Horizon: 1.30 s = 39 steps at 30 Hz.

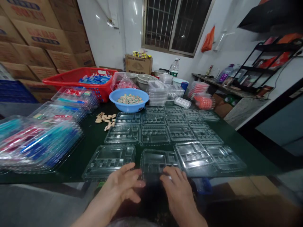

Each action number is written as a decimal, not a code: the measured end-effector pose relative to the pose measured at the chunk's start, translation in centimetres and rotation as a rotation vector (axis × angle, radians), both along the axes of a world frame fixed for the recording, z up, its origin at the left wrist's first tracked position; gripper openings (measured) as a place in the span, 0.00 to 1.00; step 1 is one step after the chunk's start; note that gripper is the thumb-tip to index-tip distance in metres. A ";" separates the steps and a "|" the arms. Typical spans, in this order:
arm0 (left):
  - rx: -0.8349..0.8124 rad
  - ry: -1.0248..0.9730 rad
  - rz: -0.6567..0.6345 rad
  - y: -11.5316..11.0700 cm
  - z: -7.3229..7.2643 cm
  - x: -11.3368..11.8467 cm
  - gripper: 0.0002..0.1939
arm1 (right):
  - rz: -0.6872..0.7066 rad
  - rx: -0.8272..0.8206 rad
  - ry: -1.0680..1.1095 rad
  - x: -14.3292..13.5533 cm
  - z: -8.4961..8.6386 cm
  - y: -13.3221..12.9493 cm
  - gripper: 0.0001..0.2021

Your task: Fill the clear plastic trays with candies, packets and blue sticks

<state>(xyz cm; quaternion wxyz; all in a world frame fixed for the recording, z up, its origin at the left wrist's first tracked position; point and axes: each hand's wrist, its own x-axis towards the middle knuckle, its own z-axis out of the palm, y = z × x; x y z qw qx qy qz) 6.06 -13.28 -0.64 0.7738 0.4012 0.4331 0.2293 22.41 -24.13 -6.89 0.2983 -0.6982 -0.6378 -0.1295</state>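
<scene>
Rows of clear plastic trays [155, 135] cover the middle of a dark green table. At the table's front edge, my left hand [123, 184] has its fingers spread and holds nothing, between a front-left tray [110, 160] and a front-middle tray [159, 159]. My right hand [176, 186] is at the lower right of that middle tray, fingers bent and apart; its fingertips are near or on the tray's edge, and contact is hard to tell. A further tray [193, 154] sits just beyond my right hand, slightly tilted.
Filled clear packs [40, 142] are stacked at the left. Behind them stands a red basket [80, 75] of blue packets. A blue bowl [129, 100] holds small packets, with peanuts [105, 119] in front. Stacked empty trays [157, 93] and a water bottle [174, 66] are at the back.
</scene>
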 end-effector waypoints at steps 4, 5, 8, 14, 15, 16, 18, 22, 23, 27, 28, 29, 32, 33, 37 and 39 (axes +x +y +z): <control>0.057 0.034 -0.004 0.3 -0.4 -0.7 0.30 | 0.001 -0.030 0.002 0.2 -0.4 0.7 0.12; 0.078 0.049 -0.013 0.3 -0.6 -0.8 0.30 | -0.004 -0.034 0.003 0.3 -0.4 0.9 0.12; 0.189 0.116 -0.095 0.3 -1.4 -1.0 0.31 | -0.021 -0.046 0.004 0.5 -0.7 1.4 0.12; 0.681 0.316 -0.112 0.6 -2.8 -2.8 0.19 | -0.024 -0.088 0.009 0.7 -1.1 2.0 0.13; 0.858 0.357 -0.059 1.1 -3.1 -3.5 0.16 | -0.024 -0.085 0.009 0.7 -1.1 2.1 0.13; 1.051 0.399 -0.014 1.7 -3.5 -4.2 0.14 | -0.024 -0.078 0.004 0.7 -1.1 2.2 0.13; 1.394 0.479 0.028 3.2 -4.4 -5.5 0.16 | -0.021 -0.060 -0.009 0.8 -1.0 2.5 0.13; 1.699 0.667 -0.023 5.7 -6.3 -6.9 0.17 | 0.018 -0.055 -0.013 0.7 -0.6 2.9 0.14; 1.723 0.684 -0.021 6.0 -6.7 -6.9 0.15 | 0.024 -0.055 -0.008 0.7 -0.5 3.0 0.14; 1.783 0.686 -0.022 6.0 -7.3 -6.1 0.12 | 0.039 -0.044 0.014 0.5 -0.5 3.3 0.14; 1.793 0.687 -0.031 6.0 -7.3 -5.8 0.12 | 0.039 -0.045 0.018 0.4 -0.5 3.3 0.14; 1.797 0.690 -0.037 5.9 -7.3 -5.7 0.12 | 0.040 -0.048 0.024 0.5 -0.6 3.3 0.14; 1.792 0.710 -0.053 5.9 -7.3 -5.3 0.12 | 0.051 -0.063 0.038 0.5 -0.6 3.1 0.14; 1.794 0.718 -0.056 5.9 -7.3 -5.3 0.12 | 0.058 -0.066 0.038 0.5 -0.6 3.0 0.13; 1.810 0.751 -0.038 5.9 -7.2 -5.4 0.11 | 0.060 -0.049 0.014 0.5 -0.6 2.9 0.14; 1.816 0.772 -0.030 5.9 -7.1 -5.4 0.12 | 0.053 -0.037 0.001 0.4 -0.6 3.0 0.14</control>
